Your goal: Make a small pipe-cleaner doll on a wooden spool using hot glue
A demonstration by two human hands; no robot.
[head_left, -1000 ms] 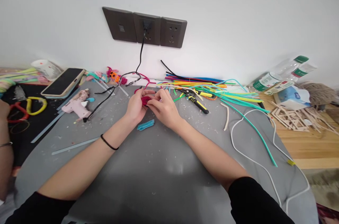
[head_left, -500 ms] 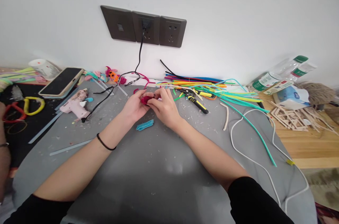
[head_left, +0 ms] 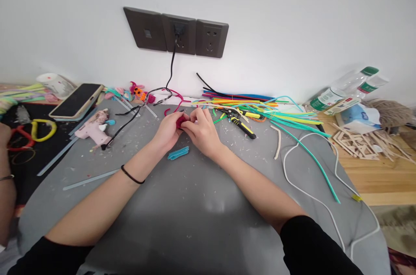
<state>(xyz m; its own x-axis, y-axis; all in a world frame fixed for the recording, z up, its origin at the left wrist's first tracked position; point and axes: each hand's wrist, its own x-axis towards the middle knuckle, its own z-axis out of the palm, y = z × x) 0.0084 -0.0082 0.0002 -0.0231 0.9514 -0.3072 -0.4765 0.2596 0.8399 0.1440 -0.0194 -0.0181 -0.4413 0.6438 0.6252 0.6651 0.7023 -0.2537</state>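
In the head view, the left hand (head_left: 169, 130) and the right hand (head_left: 202, 132) are both pinched on a small red coil (head_left: 180, 122), held between them just beyond the blue folded piece (head_left: 178, 153) on the grey mat (head_left: 195, 214).

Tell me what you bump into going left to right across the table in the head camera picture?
Phone → pink glue gun → left hand → red piece pinched by both hands → right hand → pliers → white cord → plastic bottles.
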